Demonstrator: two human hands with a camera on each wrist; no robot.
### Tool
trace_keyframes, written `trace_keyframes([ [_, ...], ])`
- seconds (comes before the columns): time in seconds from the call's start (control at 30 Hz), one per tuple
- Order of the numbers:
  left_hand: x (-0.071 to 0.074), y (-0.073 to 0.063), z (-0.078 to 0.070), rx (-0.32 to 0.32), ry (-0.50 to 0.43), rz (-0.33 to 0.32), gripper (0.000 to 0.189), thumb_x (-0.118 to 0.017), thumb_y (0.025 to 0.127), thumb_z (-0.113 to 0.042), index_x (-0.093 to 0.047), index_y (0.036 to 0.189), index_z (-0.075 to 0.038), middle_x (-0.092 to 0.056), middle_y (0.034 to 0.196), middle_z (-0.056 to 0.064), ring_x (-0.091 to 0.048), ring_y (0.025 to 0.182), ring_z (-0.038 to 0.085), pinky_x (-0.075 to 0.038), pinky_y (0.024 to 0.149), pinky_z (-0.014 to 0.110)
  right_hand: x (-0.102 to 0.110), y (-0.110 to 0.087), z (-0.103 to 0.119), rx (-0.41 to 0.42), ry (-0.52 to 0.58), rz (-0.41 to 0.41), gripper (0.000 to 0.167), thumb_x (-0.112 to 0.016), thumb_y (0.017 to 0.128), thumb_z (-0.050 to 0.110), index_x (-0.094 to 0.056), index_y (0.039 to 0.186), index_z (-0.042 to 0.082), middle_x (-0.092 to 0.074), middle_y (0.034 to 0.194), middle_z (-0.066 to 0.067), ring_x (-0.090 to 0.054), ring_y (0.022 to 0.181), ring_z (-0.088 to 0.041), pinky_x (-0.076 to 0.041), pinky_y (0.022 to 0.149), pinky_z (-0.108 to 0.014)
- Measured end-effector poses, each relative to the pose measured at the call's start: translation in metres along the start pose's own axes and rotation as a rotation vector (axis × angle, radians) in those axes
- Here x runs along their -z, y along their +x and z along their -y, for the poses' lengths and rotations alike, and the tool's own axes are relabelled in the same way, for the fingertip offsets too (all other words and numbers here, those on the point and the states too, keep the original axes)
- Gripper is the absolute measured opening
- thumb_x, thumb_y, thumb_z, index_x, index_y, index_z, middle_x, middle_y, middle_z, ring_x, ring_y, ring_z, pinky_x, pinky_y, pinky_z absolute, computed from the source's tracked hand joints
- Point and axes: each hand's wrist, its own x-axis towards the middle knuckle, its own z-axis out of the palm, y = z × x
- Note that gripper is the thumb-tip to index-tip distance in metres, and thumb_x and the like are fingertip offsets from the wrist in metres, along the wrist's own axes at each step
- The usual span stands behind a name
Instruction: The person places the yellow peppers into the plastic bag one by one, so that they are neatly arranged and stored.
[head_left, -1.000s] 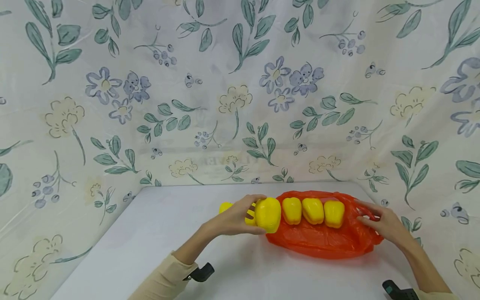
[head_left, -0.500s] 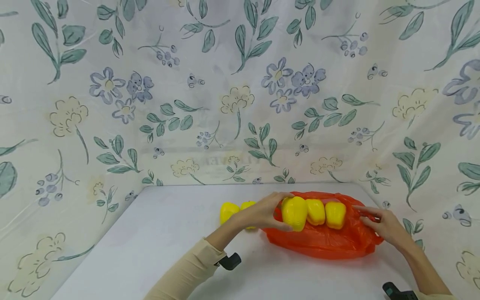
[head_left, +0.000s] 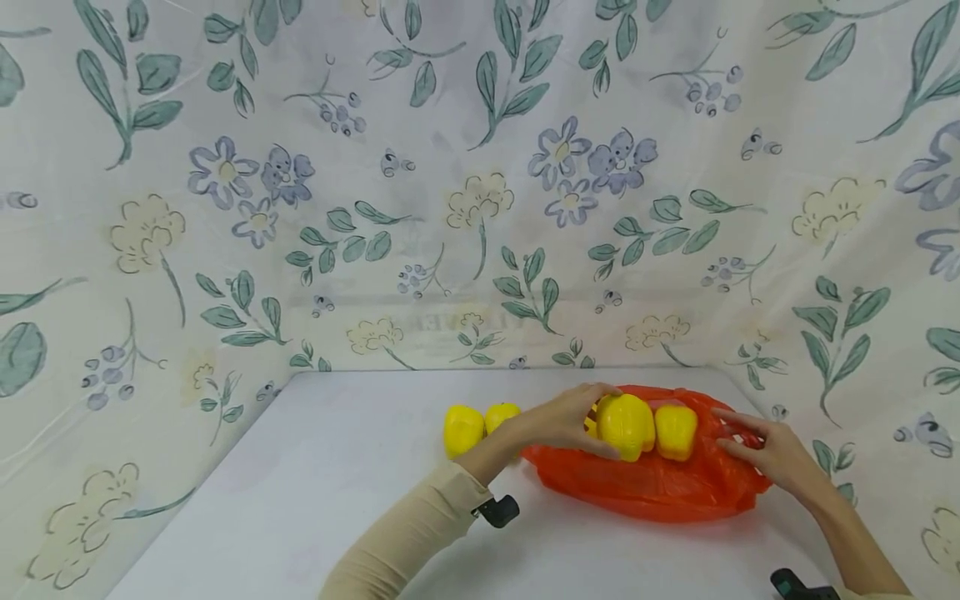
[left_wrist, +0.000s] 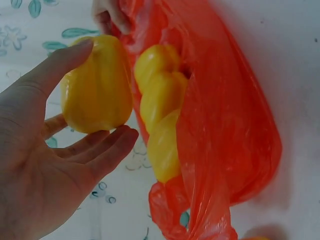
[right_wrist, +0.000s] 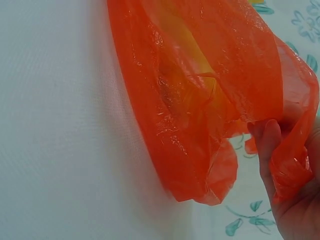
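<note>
My left hand (head_left: 564, 422) holds a yellow bell pepper (head_left: 624, 429) between thumb and fingers. In the left wrist view this pepper (left_wrist: 97, 87) is apart from the row of three yellow bell peppers (left_wrist: 162, 102) lying in the mouth of a red plastic bag (left_wrist: 235, 115). On the head view, the held pepper covers part of that row, with one pepper (head_left: 676, 433) plain at its right. My right hand (head_left: 776, 452) pinches the right end of the bag (head_left: 645, 492); up close, its fingers (right_wrist: 270, 142) hold the thin, crumpled plastic.
Left of the bag, two more yellow bell peppers (head_left: 463, 431) stand on the white table (head_left: 337, 475), the right one partly behind my left arm. A floral curtain (head_left: 420, 208) hangs behind the table and along its sides.
My left hand has carried the pepper to the right, from the bag's left end to over its middle, uncovering the two table peppers. My right hand has stayed at the bag's right end.
</note>
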Motion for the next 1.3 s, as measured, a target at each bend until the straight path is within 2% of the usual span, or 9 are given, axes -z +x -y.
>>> trace_keyframes([
  [0.13,-0.006,0.007,-0.005,-0.002,0.002,0.023,0.082,-0.078,0.08,-0.046,-0.034,0.146,-0.027,-0.047,0.14,-0.008,-0.046,0.119,0.005,-0.048,0.094,0.016,0.0,-0.001,0.0,0.0,0.023,0.006,0.063,-0.064,0.095,0.035,-0.044,0.146,0.005,-0.051,0.133,-0.034,-0.06,0.084,-0.016,-0.058,0.064,-0.025],
  [0.37,-0.019,0.018,-0.009,0.034,0.006,0.047,0.081,-0.077,0.08,-0.05,-0.032,0.146,-0.036,-0.048,0.134,-0.014,-0.044,0.117,0.003,-0.047,0.092,0.018,-0.002,-0.001,-0.004,0.037,0.033,-0.002,0.053,-0.064,0.095,0.03,-0.052,0.14,0.005,-0.052,0.133,-0.033,-0.06,0.084,-0.012,-0.059,0.064,-0.025],
  [0.53,-0.026,0.026,-0.011,0.062,-0.021,0.063,0.08,-0.078,0.079,-0.047,-0.033,0.145,-0.036,-0.049,0.131,-0.014,-0.045,0.115,0.002,-0.049,0.088,0.017,-0.002,0.0,-0.006,0.045,0.025,0.0,0.052,-0.064,0.095,0.03,-0.052,0.14,0.007,-0.052,0.134,-0.032,-0.06,0.086,-0.012,-0.059,0.064,-0.024],
  [0.77,-0.033,0.039,-0.015,0.072,-0.063,0.07,0.079,-0.08,0.079,-0.042,-0.035,0.144,-0.034,-0.049,0.133,-0.015,-0.045,0.117,0.001,-0.05,0.089,0.018,0.0,0.001,-0.005,0.042,0.026,-0.006,0.054,-0.063,0.096,0.031,-0.051,0.141,0.007,-0.052,0.133,-0.033,-0.061,0.079,-0.01,-0.059,0.062,-0.025],
  [1.0,-0.043,0.043,-0.015,0.112,-0.06,0.083,0.083,-0.08,0.079,-0.041,-0.034,0.147,-0.037,-0.046,0.141,-0.015,-0.042,0.124,0.003,-0.05,0.094,0.022,0.0,0.0,-0.005,0.034,0.01,-0.003,0.055,-0.064,0.095,0.031,-0.05,0.142,0.005,-0.052,0.132,-0.034,-0.061,0.077,-0.01,-0.058,0.062,-0.025],
  [1.3,-0.053,0.05,-0.021,0.131,-0.013,0.109,0.081,-0.08,0.078,-0.043,-0.035,0.145,-0.036,-0.048,0.138,-0.017,-0.043,0.124,0.002,-0.049,0.097,0.025,0.0,0.0,-0.006,0.045,0.013,-0.007,0.055,-0.064,0.095,0.031,-0.05,0.142,0.005,-0.051,0.132,-0.035,-0.061,0.075,-0.009,-0.058,0.062,-0.025],
])
